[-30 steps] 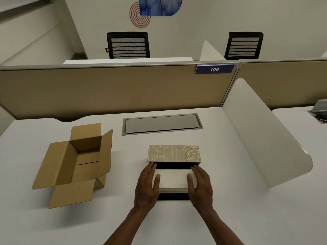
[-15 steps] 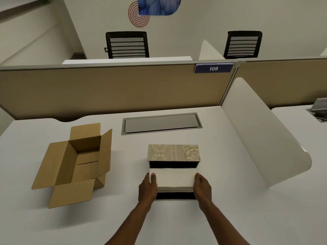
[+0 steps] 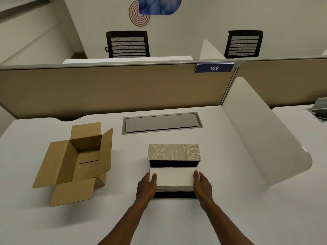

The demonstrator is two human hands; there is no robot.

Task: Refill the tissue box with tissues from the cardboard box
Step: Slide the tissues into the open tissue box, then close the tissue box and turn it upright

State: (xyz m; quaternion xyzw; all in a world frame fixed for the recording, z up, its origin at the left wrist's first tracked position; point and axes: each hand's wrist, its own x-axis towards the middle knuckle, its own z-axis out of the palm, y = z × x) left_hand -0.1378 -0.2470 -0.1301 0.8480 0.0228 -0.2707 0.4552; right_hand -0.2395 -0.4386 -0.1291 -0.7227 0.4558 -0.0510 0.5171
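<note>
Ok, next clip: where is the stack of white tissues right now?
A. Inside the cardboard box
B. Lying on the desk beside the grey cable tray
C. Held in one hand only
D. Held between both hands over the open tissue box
D: the left hand and right hand hold the ends of the tissue stack above the open tissue box; the cardboard box looks empty.

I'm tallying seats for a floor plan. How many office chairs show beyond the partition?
2. One black mesh chair stands behind the partition left of centre, the other black mesh chair to the right, above the 109 sign. Only the backrests show; others may be hidden.
</note>
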